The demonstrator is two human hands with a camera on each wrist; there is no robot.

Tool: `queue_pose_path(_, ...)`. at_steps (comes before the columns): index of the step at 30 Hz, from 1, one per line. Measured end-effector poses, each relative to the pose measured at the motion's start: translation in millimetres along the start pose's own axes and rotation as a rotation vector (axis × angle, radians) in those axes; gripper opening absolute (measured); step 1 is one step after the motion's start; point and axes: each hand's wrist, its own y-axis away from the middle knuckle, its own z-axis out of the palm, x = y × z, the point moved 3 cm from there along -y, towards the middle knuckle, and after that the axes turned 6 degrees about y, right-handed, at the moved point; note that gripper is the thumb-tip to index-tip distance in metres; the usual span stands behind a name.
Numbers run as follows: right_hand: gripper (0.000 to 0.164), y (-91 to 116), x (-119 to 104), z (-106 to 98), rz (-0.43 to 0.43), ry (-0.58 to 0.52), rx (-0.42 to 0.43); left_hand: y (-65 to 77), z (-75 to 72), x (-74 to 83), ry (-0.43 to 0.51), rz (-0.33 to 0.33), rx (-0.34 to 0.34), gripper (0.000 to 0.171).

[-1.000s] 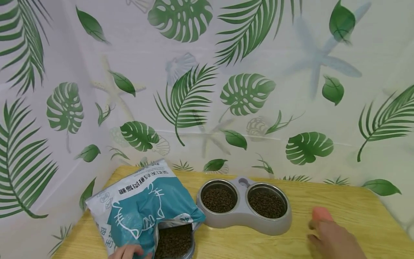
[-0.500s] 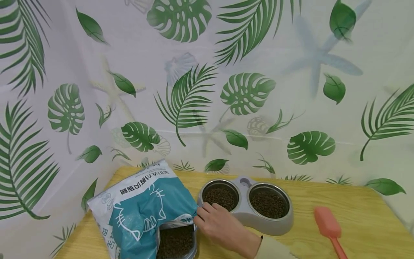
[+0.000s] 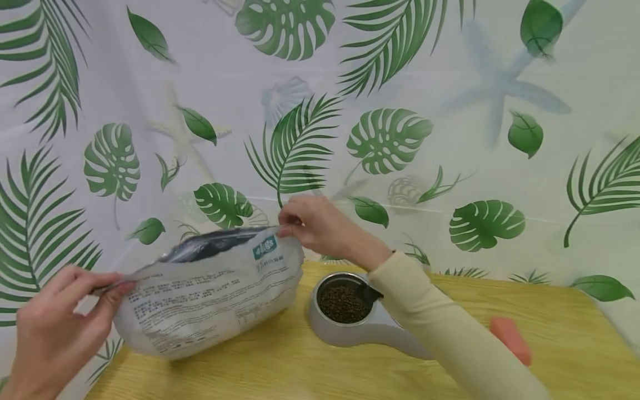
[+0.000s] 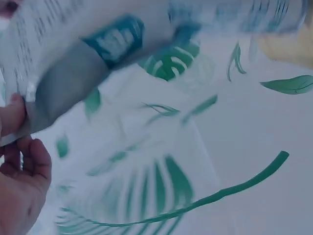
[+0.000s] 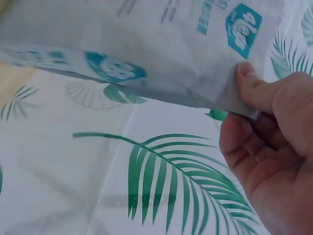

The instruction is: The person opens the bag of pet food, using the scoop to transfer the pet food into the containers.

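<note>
A white cat food bag [image 3: 215, 300], printed with small text and a teal logo, stands tilted at the table's left side, its open mouth upward and dark inside. My left hand [image 3: 65, 322] pinches the left top corner between thumb and fingers. At the opposite top corner, my right hand [image 3: 325, 225] pinches the edge, as the right wrist view also shows for the bag [image 5: 161, 54]. Whether the bag's bottom touches the table is unclear. Right of it sits a grey double bowl [image 3: 345, 336] with brown kibble [image 3: 342, 304]; my sleeve hides most of its right side.
A red scoop [image 3: 511, 340] lies on the wooden table [image 3: 280, 372] at the right, its handle hidden behind my forearm. A leaf-printed white cloth [image 3: 400, 66] hangs behind the table and along its left side.
The right hand let go of the red scoop, moved left and took the bag's corner. Lying before with kibble at its mouth, the bag is now raised mouth-up between both hands.
</note>
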Motion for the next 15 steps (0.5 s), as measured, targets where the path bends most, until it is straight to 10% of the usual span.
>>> queue_pose_path(4,0.015,-29.5,14.5,1.9,0.240,-0.179,-0.078,-22.5,3.6,-34.3,0.023,-0.164,-0.006,0.011)
queue_pose_path(7,0.015,-33.6,20.2,11.1,0.360,-0.244,-0.077,-25.6,8.9,-46.3,0.000,-0.249,-0.028,0.018)
queue_pose_path(15,0.012,-33.5,11.3,9.7,0.328,-0.128,-0.071,-32.7,11.3,-43.5,-0.035,-0.304,-0.082,0.018)
